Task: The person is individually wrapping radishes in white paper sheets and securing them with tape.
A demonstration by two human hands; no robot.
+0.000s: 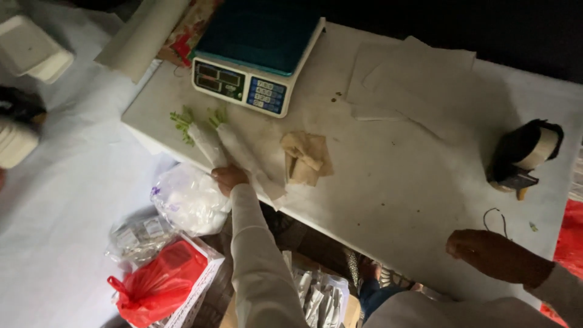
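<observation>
A person's left hand (229, 178) grips two paper-wrapped bundles of greens (220, 146) at the table (425, 182) edge, beside a scale (255, 61); the right hand (480, 250), loosely curled, rests empty. Overhanging the edge, the bundles could slip or unroll.

Two paper-wrapped bundles (225, 146) beside scale's dark display (220, 78), clear plastic bag (191, 200), red bag (158, 282) below

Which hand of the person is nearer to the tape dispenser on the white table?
The right hand. It rests at the table's near edge, just below the tape dispenser. The left hand is far across the table, on the paper-wrapped greens near the scale.
</observation>
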